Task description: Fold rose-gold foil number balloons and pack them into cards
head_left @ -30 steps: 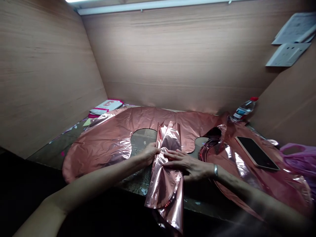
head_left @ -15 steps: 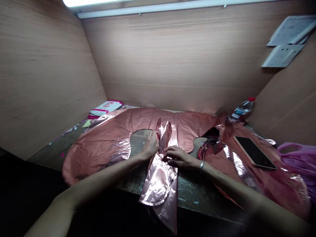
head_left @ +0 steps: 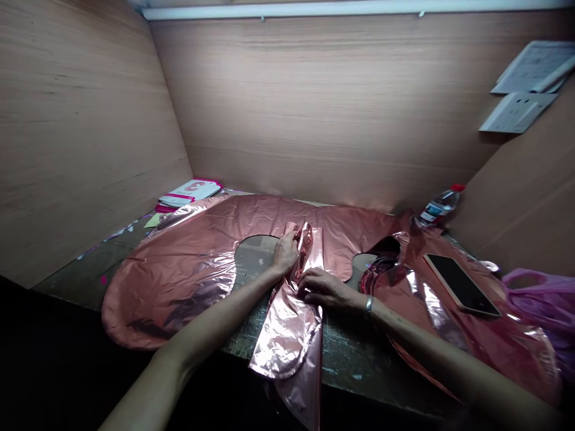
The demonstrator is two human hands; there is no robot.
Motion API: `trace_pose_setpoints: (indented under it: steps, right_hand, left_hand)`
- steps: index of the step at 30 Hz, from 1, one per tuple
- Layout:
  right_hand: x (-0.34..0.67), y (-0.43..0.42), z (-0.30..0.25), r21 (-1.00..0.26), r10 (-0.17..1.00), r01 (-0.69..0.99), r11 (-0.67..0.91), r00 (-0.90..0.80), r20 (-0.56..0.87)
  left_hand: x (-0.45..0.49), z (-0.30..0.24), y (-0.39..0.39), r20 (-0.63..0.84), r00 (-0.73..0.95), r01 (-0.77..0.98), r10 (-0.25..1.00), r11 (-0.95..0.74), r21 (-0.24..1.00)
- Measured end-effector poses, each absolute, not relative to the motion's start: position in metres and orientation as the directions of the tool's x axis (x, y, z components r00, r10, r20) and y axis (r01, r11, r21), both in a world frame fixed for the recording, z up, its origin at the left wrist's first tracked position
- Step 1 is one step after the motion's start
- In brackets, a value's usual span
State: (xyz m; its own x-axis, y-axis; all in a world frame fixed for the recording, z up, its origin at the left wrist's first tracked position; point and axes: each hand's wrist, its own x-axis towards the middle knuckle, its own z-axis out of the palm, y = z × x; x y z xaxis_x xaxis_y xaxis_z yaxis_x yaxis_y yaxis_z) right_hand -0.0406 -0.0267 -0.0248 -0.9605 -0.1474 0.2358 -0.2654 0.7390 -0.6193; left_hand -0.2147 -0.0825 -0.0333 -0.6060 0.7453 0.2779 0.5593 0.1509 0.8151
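A flat, shiny rose-gold foil balloon (head_left: 285, 353) is folded lengthwise into a narrow strip in front of me. Its lower end hangs over the table's front edge. My left hand (head_left: 286, 252) pinches the strip's upper part, where the foil is creased and stands up a little. My right hand (head_left: 326, 288) lies lower on the strip's right side, fingers curled and pressed onto the foil; its fingertips are partly hidden. Under and behind the strip spreads a larger flat rose-gold foil balloon (head_left: 171, 275) with rounded cut-outs.
More rose-gold foil (head_left: 422, 299) lies at the right, with a phone (head_left: 462, 284) on it. Behind stands a tilted plastic bottle (head_left: 440, 206). A pink plastic bag (head_left: 539, 293) is at the far right, and printed packets (head_left: 191, 193) are stacked back left. Wooden panels (head_left: 291, 108) enclose the table.
My left hand has shifted slightly right and over the strip's upper folds, pressing the raised foil lower. My right hand stays nearly in place. The camera view has tilted slightly.
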Motion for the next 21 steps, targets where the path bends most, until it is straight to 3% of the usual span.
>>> trace_pose_setpoints:
  steps: [8, 21]
  right_hand:
    - [-0.071, 0.001, -0.037, -0.626, 0.120, -0.145, 0.766, -0.925, 0.360]
    - [-0.116, 0.042, -0.046, -0.497, 0.132, -0.081, 0.864, -0.917, 0.378]
  left_hand:
    - [-0.224, -0.041, -0.082, 0.273, -0.642, 0.578, 0.717, 0.217, 0.787]
    - [-0.226, -0.046, -0.082, 0.268, -0.656, 0.599, 0.706, 0.270, 0.754]
